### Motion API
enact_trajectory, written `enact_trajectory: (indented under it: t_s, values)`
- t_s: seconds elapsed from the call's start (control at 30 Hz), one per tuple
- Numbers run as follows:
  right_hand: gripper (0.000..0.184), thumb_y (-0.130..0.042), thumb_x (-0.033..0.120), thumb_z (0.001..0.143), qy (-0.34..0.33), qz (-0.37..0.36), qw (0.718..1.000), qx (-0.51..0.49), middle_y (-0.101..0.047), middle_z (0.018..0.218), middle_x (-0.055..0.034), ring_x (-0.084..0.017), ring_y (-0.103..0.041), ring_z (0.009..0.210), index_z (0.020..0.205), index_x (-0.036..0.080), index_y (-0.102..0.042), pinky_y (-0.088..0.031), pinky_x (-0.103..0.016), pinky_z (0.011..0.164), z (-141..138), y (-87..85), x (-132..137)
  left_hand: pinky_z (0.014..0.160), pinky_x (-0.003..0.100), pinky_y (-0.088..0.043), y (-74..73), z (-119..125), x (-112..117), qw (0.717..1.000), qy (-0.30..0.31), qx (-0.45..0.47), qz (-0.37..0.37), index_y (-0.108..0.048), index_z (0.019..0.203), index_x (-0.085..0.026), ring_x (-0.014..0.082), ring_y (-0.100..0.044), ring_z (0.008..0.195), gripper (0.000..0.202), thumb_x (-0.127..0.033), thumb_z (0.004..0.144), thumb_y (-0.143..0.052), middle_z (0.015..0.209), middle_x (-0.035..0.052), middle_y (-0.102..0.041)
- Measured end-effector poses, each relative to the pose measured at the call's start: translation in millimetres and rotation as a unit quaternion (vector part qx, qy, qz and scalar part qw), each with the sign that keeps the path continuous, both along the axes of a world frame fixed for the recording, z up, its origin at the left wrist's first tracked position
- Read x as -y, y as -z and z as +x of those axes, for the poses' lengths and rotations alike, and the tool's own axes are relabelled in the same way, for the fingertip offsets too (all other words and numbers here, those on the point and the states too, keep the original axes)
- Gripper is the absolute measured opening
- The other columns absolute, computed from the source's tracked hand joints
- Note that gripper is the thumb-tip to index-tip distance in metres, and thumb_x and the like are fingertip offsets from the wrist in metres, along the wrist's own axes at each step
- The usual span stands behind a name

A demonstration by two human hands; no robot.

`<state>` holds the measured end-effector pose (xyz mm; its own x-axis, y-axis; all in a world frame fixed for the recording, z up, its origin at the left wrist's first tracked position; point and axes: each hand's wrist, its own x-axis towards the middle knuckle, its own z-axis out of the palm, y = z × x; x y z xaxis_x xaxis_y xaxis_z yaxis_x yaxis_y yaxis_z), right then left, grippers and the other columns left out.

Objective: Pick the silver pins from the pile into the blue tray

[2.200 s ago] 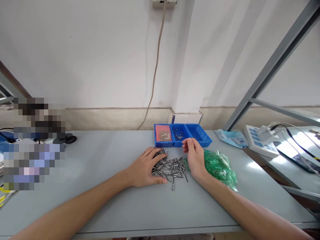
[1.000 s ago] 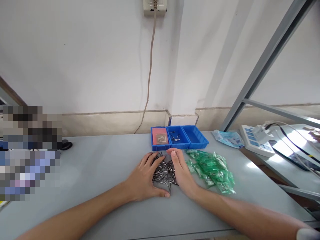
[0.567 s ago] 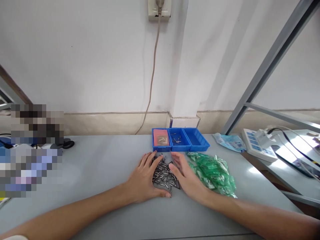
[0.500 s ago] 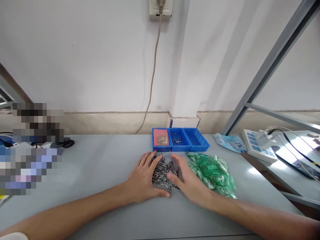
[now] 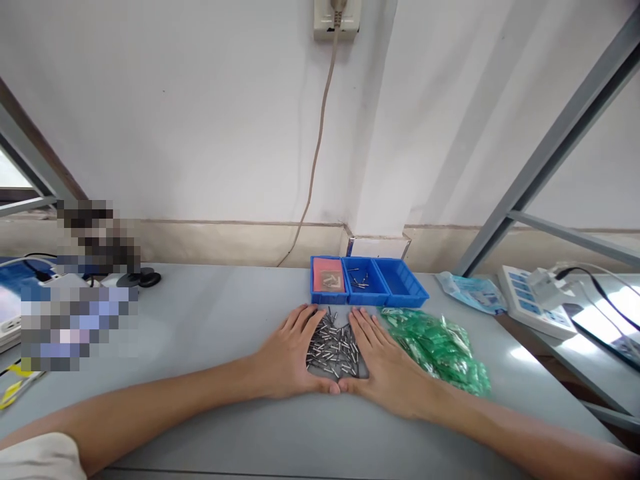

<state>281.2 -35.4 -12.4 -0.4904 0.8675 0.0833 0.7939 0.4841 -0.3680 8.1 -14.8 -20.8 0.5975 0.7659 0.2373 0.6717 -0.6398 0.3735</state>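
**A:** Metal pins point(image 5: 334, 345): where are they?
**B:** Heaped mid-table point(image 5: 210, 327), just before the blue tray point(image 5: 415, 298). The left hand point(image 5: 290, 353) and right hand point(image 5: 387, 367) lie flat with fingers outstretched, flanking the heap, thumbs meeting, gripping nothing.
**A:** Room to move?
**B:** Wide tabletop spreads leftward. Green packets point(image 5: 440, 347) sit just beside the right hand.

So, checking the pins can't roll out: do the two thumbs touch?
Touching. The head view shows the left hand and right hand thumb tip against thumb tip at the near edge of the metal pins.
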Motion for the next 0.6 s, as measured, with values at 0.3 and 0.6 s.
enact_trajectory:
  t_s: [0.3, 0.6]
  values:
    - [0.122, -0.058, 0.083, 0.088, -0.075, -0.046, 0.996, 0.034, -0.003, 0.177, -0.0182, -0.038, -0.004, 0.164, 0.172, 0.01, -0.008, -0.011, -0.055, 0.134, -4.6, -14.6, -11.2, 0.125, 0.063, -0.034, -7.9, 3.0, -4.4, 0.999, 0.027, 0.003, -0.019, -0.026, 0.166, -0.015, 0.0449, -0.031, 0.155, 0.14, -0.097, 0.062, -0.069, 0.167, 0.0225, -0.032]
    - [0.117, -0.051, 0.082, 0.092, -0.106, -0.045, 0.992, 0.042, -0.002, 0.177, -0.0165, -0.036, 0.0, 0.164, 0.171, 0.01, -0.004, -0.01, -0.056, 0.134, -9.9, -16.3, -17.7, 0.128, 0.058, -0.032, -7.0, 6.6, -4.4, 0.998, 0.05, 0.017, -0.017, -0.024, 0.167, -0.013, 0.0422, -0.031, 0.156, 0.138, -0.094, 0.066, -0.071, 0.167, 0.0224, -0.034]
